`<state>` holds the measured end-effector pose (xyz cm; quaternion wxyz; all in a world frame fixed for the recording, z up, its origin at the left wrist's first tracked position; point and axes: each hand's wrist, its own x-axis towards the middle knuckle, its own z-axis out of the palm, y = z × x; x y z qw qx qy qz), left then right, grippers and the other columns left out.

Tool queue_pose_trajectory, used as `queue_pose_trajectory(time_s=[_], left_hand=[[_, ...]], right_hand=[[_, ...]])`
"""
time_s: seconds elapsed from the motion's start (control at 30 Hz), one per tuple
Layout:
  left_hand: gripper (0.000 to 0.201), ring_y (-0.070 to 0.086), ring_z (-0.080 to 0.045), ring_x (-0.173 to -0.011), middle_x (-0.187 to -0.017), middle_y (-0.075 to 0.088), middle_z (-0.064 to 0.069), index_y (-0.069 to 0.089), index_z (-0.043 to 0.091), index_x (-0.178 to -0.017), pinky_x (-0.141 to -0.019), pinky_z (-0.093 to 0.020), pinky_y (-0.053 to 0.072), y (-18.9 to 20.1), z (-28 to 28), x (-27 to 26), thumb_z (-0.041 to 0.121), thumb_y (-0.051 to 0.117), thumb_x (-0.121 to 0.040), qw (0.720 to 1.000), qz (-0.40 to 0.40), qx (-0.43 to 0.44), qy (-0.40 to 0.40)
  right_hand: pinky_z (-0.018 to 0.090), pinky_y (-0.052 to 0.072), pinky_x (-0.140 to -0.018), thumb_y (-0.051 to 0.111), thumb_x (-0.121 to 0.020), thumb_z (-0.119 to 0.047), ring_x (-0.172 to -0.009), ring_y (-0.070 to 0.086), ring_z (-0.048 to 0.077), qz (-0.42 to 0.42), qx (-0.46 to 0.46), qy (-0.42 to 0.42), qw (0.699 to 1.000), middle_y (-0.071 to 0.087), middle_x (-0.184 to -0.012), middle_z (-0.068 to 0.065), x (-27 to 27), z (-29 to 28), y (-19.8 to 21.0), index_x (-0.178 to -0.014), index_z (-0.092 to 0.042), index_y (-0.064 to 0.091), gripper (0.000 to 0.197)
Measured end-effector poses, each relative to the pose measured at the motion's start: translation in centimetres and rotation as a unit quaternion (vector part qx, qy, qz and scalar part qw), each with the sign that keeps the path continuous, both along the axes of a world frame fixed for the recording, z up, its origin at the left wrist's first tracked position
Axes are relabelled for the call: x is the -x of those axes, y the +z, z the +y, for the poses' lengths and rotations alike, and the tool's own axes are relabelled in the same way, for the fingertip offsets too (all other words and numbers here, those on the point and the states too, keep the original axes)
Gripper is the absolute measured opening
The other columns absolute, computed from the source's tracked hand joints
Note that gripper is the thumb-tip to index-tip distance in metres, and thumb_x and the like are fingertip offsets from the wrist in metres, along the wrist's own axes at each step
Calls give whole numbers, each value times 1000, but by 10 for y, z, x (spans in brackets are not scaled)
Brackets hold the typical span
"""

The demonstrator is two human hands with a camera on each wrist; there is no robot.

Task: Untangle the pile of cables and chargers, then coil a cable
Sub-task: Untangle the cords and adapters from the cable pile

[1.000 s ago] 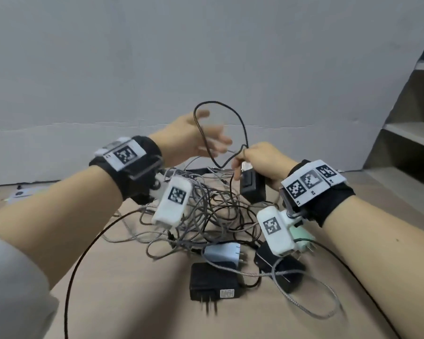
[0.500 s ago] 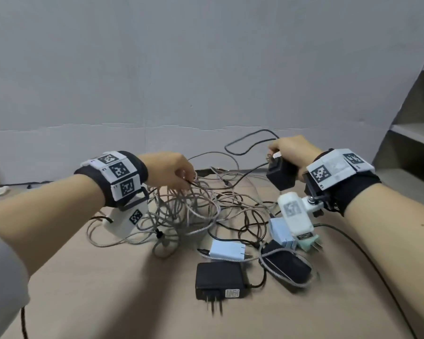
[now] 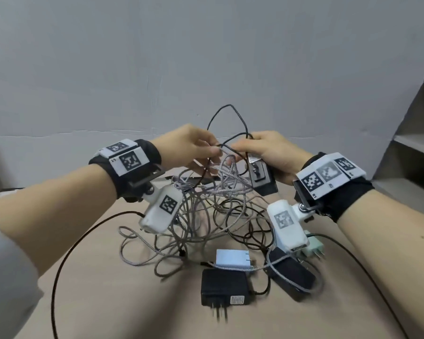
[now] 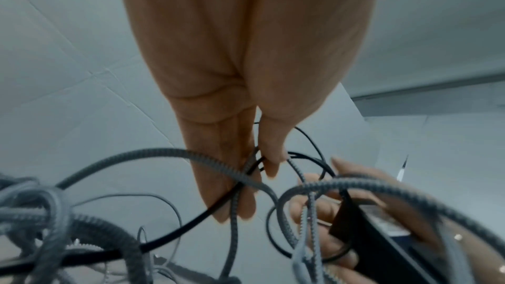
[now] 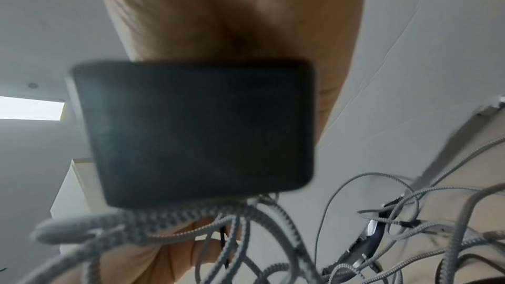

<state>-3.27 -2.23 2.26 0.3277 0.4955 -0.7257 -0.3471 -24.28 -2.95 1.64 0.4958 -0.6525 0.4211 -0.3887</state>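
Observation:
A tangle of grey braided and thin black cables lies mid-table. My left hand is raised above it and pinches braided grey cable strands and a thin black cable between thumb and fingers. My right hand holds a black charger block lifted off the table, close to the left hand. A thin black cable loop stands up between the two hands. Braided strands hang under the block.
On the wooden table near me lie a white plug adapter, a black adapter with prongs, another black charger and a pale green plug. A grey wall stands behind; shelves are at right.
Both hands came together and rose above the pile. My left hand lifted braided strands off the table; my right hand brought the black charger block leftward toward it.

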Motion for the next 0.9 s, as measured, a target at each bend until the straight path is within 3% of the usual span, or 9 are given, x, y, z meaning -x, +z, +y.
queue_pose_trajectory(time_s=[0.1, 0.2, 0.27, 0.37, 0.47, 0.57, 0.63, 0.73, 0.9], left_hand=[[13, 74, -20, -79, -81, 74, -1, 70, 9, -99, -77, -41, 64, 0, 0, 0, 19, 61, -100, 997, -50, 43, 31], [16, 76, -26, -84, -91, 75, -11, 73, 10, -101, -77, -41, 63, -4, 0, 2, 23, 64, -99, 994, -86, 62, 34], [17, 75, -27, -80, -87, 75, -11, 72, 7, -101, -74, -39, 63, -6, 1, 3, 21, 62, -100, 995, -73, 61, 43], [16, 74, -21, -67, -80, 75, -9, 70, 5, -100, -68, -37, 63, -9, 3, 0, 17, 59, -101, 996, -53, 40, 57], [17, 69, -11, -59, -79, 75, 0, 71, 16, -97, -57, -22, 55, -19, 5, -4, 27, 60, -101, 985, -159, 23, 62], [24, 63, -9, -66, -83, 76, 2, 73, 23, -93, -68, -21, 50, -29, 12, -12, 38, 56, -102, 958, -286, -9, 0], [32, 64, -8, -71, -87, 78, 1, 75, 20, -96, -78, -25, 53, -32, 20, -14, 40, 52, -104, 962, -255, -75, -66], [47, 61, -4, -64, -81, 77, 4, 78, 13, -104, -68, -12, 47, -32, 26, -12, 48, 47, -102, 973, -198, -104, -59], [35, 62, -7, -63, -77, 75, 5, 79, 19, -82, -61, -19, 49, -22, 24, -16, 40, 59, -100, 960, -246, -122, -63]], right_hand=[[29, 55, -59, 77, -87, -27, -68, 64, 20, 11, 9, 18, 1000, 72, -87, 15, 6, 2, 1, -100, -4, 69, 27], [22, 50, -55, 76, -87, -12, -64, 63, 16, 57, 58, 14, 997, 69, -82, 20, 4, 4, -3, -85, -5, 65, 13], [20, 50, -55, 72, -88, -3, -61, 64, 16, 56, 72, -10, 996, 68, -74, 16, 3, 2, -7, -83, -2, 63, 10], [25, 53, -58, 70, -89, -3, -63, 66, 19, 32, 72, -55, 995, 65, -65, 8, 6, -3, -6, -79, -5, 64, 12], [34, 56, -64, 72, -88, -4, -61, 65, 21, -8, 59, -128, 990, 64, -61, 3, 11, -10, -5, -78, -8, 61, 15], [36, 51, -64, 70, -83, -4, -61, 57, 22, -34, 98, -211, 972, 54, -67, 10, 17, -16, -4, -81, -8, 61, 10], [33, 41, -63, 67, -80, -6, -66, 47, 19, -46, 126, -261, 956, 47, -73, 9, 20, -17, -1, -81, -13, 60, 10], [32, 35, -62, 63, -72, -14, -67, 38, 18, -70, 141, -308, 938, 41, -71, 6, 19, -17, 6, -71, -17, 54, 9], [34, 41, -62, 59, -70, -19, -65, 39, 20, -115, 148, -339, 922, 42, -62, -2, 10, -17, 16, -58, -22, 44, 20]])
